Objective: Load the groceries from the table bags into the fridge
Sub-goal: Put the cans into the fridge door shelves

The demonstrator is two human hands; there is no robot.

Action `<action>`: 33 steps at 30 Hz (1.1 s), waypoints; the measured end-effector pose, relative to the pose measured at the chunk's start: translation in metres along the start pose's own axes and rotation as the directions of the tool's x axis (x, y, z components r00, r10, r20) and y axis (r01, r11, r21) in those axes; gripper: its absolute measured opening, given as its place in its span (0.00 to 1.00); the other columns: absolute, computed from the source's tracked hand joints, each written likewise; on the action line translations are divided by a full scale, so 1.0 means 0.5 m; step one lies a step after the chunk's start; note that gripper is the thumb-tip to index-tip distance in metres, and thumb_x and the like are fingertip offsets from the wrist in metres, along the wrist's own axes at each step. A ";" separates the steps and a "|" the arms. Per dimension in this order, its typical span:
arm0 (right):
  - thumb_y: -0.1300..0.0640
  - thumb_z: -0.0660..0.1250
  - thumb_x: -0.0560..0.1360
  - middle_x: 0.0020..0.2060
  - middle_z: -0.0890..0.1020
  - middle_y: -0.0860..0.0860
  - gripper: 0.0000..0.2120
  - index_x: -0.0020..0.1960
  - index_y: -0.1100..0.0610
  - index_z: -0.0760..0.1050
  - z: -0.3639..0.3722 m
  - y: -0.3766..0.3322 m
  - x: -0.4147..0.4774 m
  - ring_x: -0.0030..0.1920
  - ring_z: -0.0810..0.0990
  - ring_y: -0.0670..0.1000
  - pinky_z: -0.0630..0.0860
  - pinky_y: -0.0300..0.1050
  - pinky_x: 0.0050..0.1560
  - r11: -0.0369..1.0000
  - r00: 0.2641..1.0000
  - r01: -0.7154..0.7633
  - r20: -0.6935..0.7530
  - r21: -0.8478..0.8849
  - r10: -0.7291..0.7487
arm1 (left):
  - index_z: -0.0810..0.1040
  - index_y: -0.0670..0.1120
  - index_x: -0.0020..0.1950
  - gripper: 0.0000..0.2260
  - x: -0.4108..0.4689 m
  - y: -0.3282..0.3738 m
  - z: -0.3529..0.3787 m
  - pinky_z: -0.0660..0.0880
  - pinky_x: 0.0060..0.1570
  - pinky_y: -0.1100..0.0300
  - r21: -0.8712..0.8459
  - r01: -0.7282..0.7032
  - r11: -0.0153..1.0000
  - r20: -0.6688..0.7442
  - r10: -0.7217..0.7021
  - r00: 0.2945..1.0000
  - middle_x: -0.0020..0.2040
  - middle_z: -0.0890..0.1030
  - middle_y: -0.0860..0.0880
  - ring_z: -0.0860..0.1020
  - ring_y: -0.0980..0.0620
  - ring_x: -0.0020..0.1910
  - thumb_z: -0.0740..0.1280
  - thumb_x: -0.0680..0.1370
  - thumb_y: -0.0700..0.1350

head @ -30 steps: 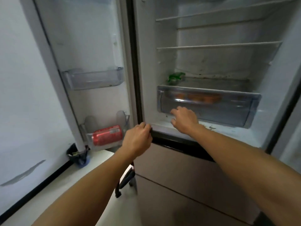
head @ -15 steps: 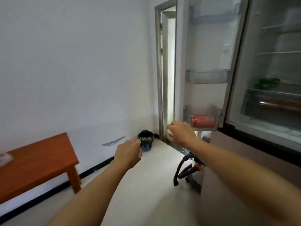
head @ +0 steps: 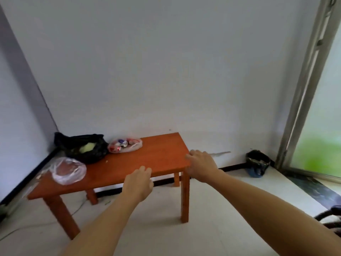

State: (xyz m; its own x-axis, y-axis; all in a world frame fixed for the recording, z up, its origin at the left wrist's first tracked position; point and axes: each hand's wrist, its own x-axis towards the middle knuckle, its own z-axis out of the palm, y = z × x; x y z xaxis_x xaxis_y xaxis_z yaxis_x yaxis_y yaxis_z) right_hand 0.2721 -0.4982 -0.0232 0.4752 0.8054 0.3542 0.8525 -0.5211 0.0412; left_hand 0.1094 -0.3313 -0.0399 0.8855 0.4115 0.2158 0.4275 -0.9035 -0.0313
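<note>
1. view has swung from the fridge to the counter [head: 158,157], centre frame.
2. left hand [head: 138,183] and right hand [head: 201,166]: fingers loose, holding nothing.
3. black bag [head: 83,146], far clear bag [head: 125,145] and near clear bag [head: 68,169], centre left, await unloading.

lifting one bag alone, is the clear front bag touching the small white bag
Apart: the head view shows bare tabletop between the clear front bag and the small white bag.

Soft daylight from right, slight blur, wide-angle bending.
</note>
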 end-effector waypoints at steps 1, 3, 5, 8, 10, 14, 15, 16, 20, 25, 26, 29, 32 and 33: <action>0.54 0.60 0.76 0.49 0.76 0.51 0.08 0.53 0.55 0.73 0.013 -0.034 0.036 0.48 0.75 0.52 0.69 0.46 0.49 1.000 1.000 0.022 0.007 0.004 -0.022 | 0.70 0.49 0.52 0.05 -0.002 -0.040 0.008 0.72 0.42 0.56 -0.001 0.026 1.000 0.005 -0.026 1.000 0.49 0.72 0.50 0.75 0.49 0.47 0.59 0.79 0.49; 0.55 0.60 0.76 0.48 0.76 0.51 0.07 0.52 0.55 0.72 0.041 -0.095 0.104 0.48 0.74 0.52 0.68 0.45 0.47 0.998 0.997 0.067 0.023 0.013 -0.068 | 0.70 0.49 0.54 0.07 -0.001 -0.117 0.028 0.72 0.43 0.56 0.009 0.068 0.998 0.019 -0.068 0.998 0.50 0.73 0.50 0.75 0.49 0.48 0.60 0.79 0.49; 0.54 0.61 0.76 0.49 0.75 0.51 0.08 0.54 0.55 0.72 0.076 -0.145 0.171 0.50 0.74 0.52 0.67 0.45 0.47 0.994 0.993 0.112 0.036 0.018 -0.113 | 0.70 0.49 0.54 0.07 0.012 -0.187 0.047 0.73 0.44 0.57 0.007 0.106 0.994 0.020 -0.106 0.994 0.51 0.73 0.50 0.75 0.50 0.48 0.60 0.79 0.49; 0.52 0.61 0.77 0.54 0.76 0.51 0.12 0.59 0.53 0.73 0.139 -0.200 0.283 0.54 0.75 0.52 0.70 0.46 0.51 0.988 0.988 0.151 0.040 0.036 -0.152 | 0.70 0.50 0.53 0.05 0.063 -0.287 0.072 0.70 0.41 0.58 0.012 0.145 0.989 0.021 -0.145 0.989 0.49 0.72 0.51 0.74 0.51 0.46 0.60 0.79 0.48; 0.51 0.61 0.76 0.56 0.76 0.51 0.15 0.61 0.53 0.73 0.186 -0.222 0.368 0.56 0.75 0.53 0.71 0.47 0.53 0.987 0.986 0.157 0.052 0.040 -0.159 | 0.70 0.50 0.51 0.04 0.117 -0.349 0.089 0.67 0.39 0.58 0.029 0.164 0.986 0.012 -0.164 0.986 0.49 0.72 0.51 0.74 0.51 0.45 0.59 0.79 0.48; 0.50 0.61 0.76 0.60 0.76 0.52 0.17 0.64 0.52 0.72 0.267 -0.243 0.536 0.60 0.74 0.54 0.71 0.49 0.57 0.989 0.988 0.121 0.088 0.087 -0.129 | 0.71 0.48 0.54 0.06 0.242 -0.461 0.126 0.68 0.41 0.56 0.033 0.190 0.981 0.027 -0.191 0.981 0.52 0.74 0.49 0.75 0.49 0.49 0.59 0.79 0.48; 0.50 0.61 0.76 0.61 0.76 0.52 0.18 0.65 0.52 0.72 0.285 -0.246 0.577 0.60 0.74 0.53 0.71 0.49 0.57 0.989 0.987 0.120 0.095 0.091 -0.128 | 0.71 0.48 0.56 0.08 0.275 -0.487 0.136 0.70 0.43 0.55 0.032 0.184 0.982 0.032 -0.185 0.982 0.54 0.74 0.49 0.75 0.49 0.51 0.59 0.79 0.48; 0.51 0.61 0.77 0.62 0.76 0.52 0.18 0.65 0.52 0.71 0.303 -0.249 0.617 0.60 0.75 0.53 0.72 0.49 0.57 0.989 0.987 0.120 0.100 0.089 -0.129 | 0.72 0.48 0.59 0.10 0.307 -0.512 0.144 0.72 0.46 0.54 0.031 0.181 0.983 0.030 -0.182 0.983 0.55 0.74 0.49 0.75 0.49 0.53 0.59 0.79 0.48; 0.52 0.61 0.78 0.64 0.75 0.52 0.17 0.65 0.53 0.72 0.355 -0.263 0.763 0.61 0.75 0.54 0.72 0.49 0.58 0.991 0.985 0.107 0.129 0.084 -0.117 | 0.72 0.48 0.63 0.13 0.413 -0.602 0.169 0.75 0.50 0.55 -0.025 0.201 0.979 0.017 -0.201 0.980 0.56 0.74 0.51 0.76 0.51 0.53 0.59 0.79 0.48; 0.52 0.60 0.79 0.71 0.69 0.49 0.19 0.70 0.49 0.68 0.444 -0.292 0.920 0.69 0.69 0.52 0.71 0.50 0.64 0.986 0.979 0.135 0.141 0.093 -0.147 | 0.72 0.48 0.58 0.10 0.539 -0.720 0.230 0.74 0.48 0.55 -0.024 0.206 0.978 0.052 -0.205 0.977 0.55 0.74 0.50 0.75 0.50 0.52 0.59 0.79 0.48; 0.51 0.60 0.79 0.71 0.70 0.49 0.19 0.70 0.49 0.68 0.467 -0.297 0.950 0.69 0.69 0.52 0.71 0.50 0.64 0.987 0.978 0.136 0.147 0.090 -0.148 | 0.72 0.48 0.58 0.10 0.567 -0.743 0.248 0.74 0.47 0.54 -0.019 0.200 0.980 0.060 -0.199 0.978 0.55 0.74 0.49 0.75 0.49 0.52 0.58 0.79 0.48; 0.50 0.59 0.80 0.69 0.72 0.50 0.17 0.68 0.50 0.71 0.547 -0.306 1.038 0.66 0.73 0.52 0.73 0.49 0.62 0.992 0.976 0.121 0.175 0.040 -0.127 | 0.71 0.47 0.59 0.11 0.655 -0.815 0.307 0.74 0.48 0.53 -0.003 0.151 0.989 0.100 -0.150 0.984 0.56 0.74 0.49 0.75 0.48 0.53 0.58 0.79 0.48; 0.51 0.59 0.79 0.65 0.75 0.50 0.16 0.66 0.51 0.72 0.621 -0.306 1.130 0.62 0.75 0.52 0.73 0.47 0.58 0.997 0.976 0.072 0.202 0.032 -0.077 | 0.71 0.47 0.61 0.12 0.750 -0.889 0.363 0.74 0.49 0.53 -0.004 0.100 0.995 0.127 -0.098 0.987 0.57 0.74 0.48 0.75 0.48 0.54 0.58 0.79 0.48; 0.52 0.59 0.79 0.63 0.76 0.51 0.16 0.65 0.51 0.73 0.642 -0.307 1.161 0.61 0.76 0.52 0.73 0.47 0.57 0.998 0.976 0.051 0.212 0.031 -0.056 | 0.71 0.46 0.62 0.13 0.780 -0.913 0.381 0.74 0.50 0.53 -0.001 0.079 0.997 0.145 -0.078 0.986 0.58 0.74 0.47 0.75 0.47 0.54 0.58 0.80 0.48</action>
State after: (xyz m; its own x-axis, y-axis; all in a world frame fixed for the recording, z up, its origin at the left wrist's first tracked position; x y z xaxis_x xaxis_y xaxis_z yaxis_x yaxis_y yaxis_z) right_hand 0.4871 0.1398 -0.1239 0.4621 0.8749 0.1449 0.8818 -0.4707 0.0302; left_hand 0.2943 0.2644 -0.1272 0.8666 0.4935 0.0739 0.4956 -0.8684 -0.0129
